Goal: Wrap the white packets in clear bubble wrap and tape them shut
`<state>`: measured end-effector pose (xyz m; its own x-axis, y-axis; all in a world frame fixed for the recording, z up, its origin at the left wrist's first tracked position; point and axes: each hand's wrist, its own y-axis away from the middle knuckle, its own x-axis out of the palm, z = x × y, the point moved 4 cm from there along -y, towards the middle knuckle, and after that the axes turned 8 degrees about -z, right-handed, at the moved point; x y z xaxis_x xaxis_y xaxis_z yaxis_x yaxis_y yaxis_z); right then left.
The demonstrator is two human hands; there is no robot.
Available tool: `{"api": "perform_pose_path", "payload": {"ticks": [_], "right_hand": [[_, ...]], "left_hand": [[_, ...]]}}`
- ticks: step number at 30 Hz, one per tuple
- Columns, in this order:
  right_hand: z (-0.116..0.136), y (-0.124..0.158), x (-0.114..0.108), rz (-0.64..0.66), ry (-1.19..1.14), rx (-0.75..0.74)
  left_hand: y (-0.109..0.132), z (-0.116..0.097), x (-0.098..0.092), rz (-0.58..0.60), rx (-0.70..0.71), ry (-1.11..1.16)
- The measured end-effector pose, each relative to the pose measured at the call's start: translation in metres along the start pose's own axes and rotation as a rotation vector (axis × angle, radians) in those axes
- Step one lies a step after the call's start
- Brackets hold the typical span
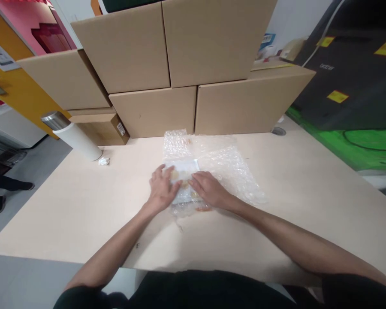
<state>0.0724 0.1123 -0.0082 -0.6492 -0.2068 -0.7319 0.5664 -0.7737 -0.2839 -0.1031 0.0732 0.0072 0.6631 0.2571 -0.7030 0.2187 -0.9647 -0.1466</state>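
Note:
A flat, pale rectangular item (pixel 187 166) with a few yellowish patches lies on a clear sheet of bubble wrap (pixel 231 163), partly covered by the film. What the item is, I cannot make out. My left hand (pixel 161 189) rests on its left side, fingers spread and thumb pointing inward. My right hand (pixel 210 187) lies over its right edge, fingers stretched toward the left hand and touching the wrap. The bubble wrap spreads out behind the item and to its right, with a crumpled part at the near edge. Both palms hide portions of the item.
Large cardboard boxes (pixel 152 110) are stacked along the back of the pale table (pixel 116 214). A white bottle with a metal cap (pixel 79 139) and a crumpled white scrap (pixel 104 161) stand at the left. A dark machine (pixel 350 77) is at right; another person's legs (pixel 6 182) show far left.

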Motion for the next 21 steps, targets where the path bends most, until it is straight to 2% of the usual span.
{"api": "perform_pose_path", "payload": {"ticks": [1, 3, 5, 7, 9, 13, 17, 21], "right_hand": [[0.002, 0.000, 0.001, -0.008, 0.008, -0.004], [0.004, 0.000, -0.001, -0.014, -0.013, -0.001], [0.004, 0.001, -0.006, -0.003, -0.076, 0.032], [0.003, 0.002, -0.013, 0.012, -0.171, 0.091], [-0.001, 0.006, -0.023, 0.019, -0.290, 0.174], [-0.021, 0.020, -0.047, -0.011, -0.482, 0.366], [-0.063, 0.042, -0.073, -0.205, -0.312, 0.399], [-0.104, 0.068, -0.091, -0.440, -0.077, 0.417]], "left_hand": [[-0.001, 0.010, -0.005, -0.046, -0.147, 0.160], [0.002, 0.023, -0.009, -0.022, -0.406, 0.508], [0.005, 0.019, -0.012, 0.009, -0.498, 0.762], [0.008, 0.004, -0.014, -0.009, -0.411, 0.869], [0.009, -0.018, -0.011, 0.022, -0.245, 0.866], [0.007, -0.058, 0.018, 0.203, 0.104, 0.646], [0.002, -0.088, 0.058, 0.291, 0.442, 0.292], [0.003, -0.103, 0.101, 0.433, 0.549, -0.046]]}}
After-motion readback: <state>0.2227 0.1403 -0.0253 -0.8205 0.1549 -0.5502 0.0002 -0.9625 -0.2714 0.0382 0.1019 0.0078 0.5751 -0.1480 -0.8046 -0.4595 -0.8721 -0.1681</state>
